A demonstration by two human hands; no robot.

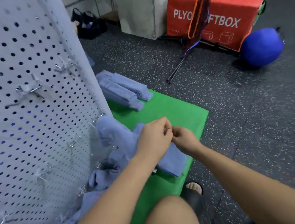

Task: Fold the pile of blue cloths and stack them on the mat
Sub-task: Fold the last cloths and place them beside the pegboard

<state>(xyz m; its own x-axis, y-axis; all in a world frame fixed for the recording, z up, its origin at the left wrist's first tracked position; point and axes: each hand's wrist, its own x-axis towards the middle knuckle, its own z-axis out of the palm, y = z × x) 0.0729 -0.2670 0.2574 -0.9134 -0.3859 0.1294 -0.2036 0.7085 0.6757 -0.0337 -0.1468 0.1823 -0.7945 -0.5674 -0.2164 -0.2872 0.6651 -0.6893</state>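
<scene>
A green mat lies on the floor. Two stacks of folded blue cloths sit at its far end. A loose pile of unfolded blue cloths lies along the mat's left side, against a pegboard. One folded blue cloth rests on the mat's near part. My left hand and my right hand hover close together just above that folded cloth, knuckles almost touching. Both have their fingers curled, and I see no cloth between the fingers.
A white pegboard panel with metal hooks stands close on the left. A red soft box, a blue ball and a thin stand are on the speckled floor beyond. My knee and sandalled foot are at the mat's near edge.
</scene>
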